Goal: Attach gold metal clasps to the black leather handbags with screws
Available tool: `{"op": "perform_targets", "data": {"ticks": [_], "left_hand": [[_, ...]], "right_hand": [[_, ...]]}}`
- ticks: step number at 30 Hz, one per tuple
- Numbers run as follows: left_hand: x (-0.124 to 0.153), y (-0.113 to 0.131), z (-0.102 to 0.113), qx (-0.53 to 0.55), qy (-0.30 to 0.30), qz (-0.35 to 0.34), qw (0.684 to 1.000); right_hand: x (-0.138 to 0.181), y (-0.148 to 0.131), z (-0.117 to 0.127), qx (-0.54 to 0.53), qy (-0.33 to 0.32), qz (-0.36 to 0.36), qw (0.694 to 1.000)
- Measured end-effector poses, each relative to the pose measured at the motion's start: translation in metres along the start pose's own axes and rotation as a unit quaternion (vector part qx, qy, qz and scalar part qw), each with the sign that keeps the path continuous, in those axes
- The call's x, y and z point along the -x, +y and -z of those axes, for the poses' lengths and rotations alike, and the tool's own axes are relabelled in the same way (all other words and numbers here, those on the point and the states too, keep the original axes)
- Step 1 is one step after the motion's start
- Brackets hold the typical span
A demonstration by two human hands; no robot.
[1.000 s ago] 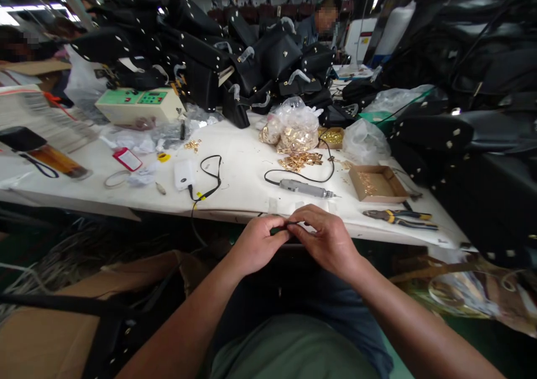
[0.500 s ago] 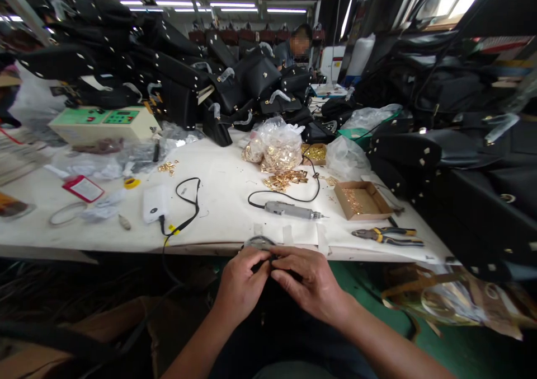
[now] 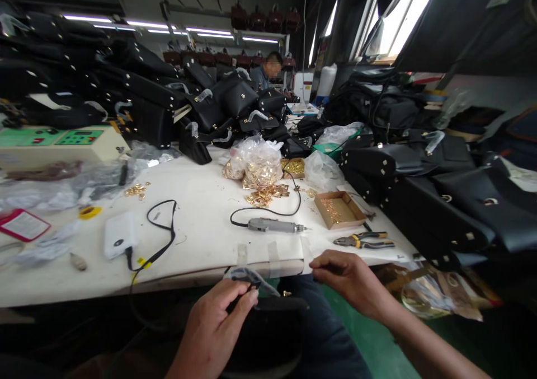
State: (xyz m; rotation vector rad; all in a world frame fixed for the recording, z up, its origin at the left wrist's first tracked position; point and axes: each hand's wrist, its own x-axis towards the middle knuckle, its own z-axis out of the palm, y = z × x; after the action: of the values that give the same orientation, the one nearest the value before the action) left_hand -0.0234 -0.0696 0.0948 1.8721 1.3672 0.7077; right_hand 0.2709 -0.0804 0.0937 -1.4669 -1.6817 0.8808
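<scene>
Head: left grip on dark piece

On the bench, close to the front edge: electric screwdriver. To its right, cardboard box with small fittings inside, toward the left; pliers in front of the box. Behind the screwdriver, loose heap of hardware, then plastic bag just beyond. Well left, adapter; farther left and back, control unit. Across the rear, handbag pile; along the right, stacked handbags. Before the front edge, left hand at a lap-side handbag, right hand apart, rightward.
</scene>
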Motion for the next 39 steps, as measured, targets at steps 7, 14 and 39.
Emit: {"op": "perform_targets", "data": {"ticks": [7, 14, 39], "left_hand": [[-0.015, 0.010, 0.010, 0.010, -0.062, 0.052, 0.997], [-0.077, -0.003, -0.010, -0.028, -0.025, 0.063, 0.997], [-0.098, -0.026, -0.026, -0.092, 0.040, 0.040, 0.994]], "right_hand": [[-0.032, 0.018, 0.041, 0.181, -0.016, -0.002, 0.983], [-0.182, 0.026, 0.006, 0.274, 0.017, 0.012, 0.961], [-0.278, 0.066, -0.069, 0.205, 0.026, -0.039, 0.978]]}}
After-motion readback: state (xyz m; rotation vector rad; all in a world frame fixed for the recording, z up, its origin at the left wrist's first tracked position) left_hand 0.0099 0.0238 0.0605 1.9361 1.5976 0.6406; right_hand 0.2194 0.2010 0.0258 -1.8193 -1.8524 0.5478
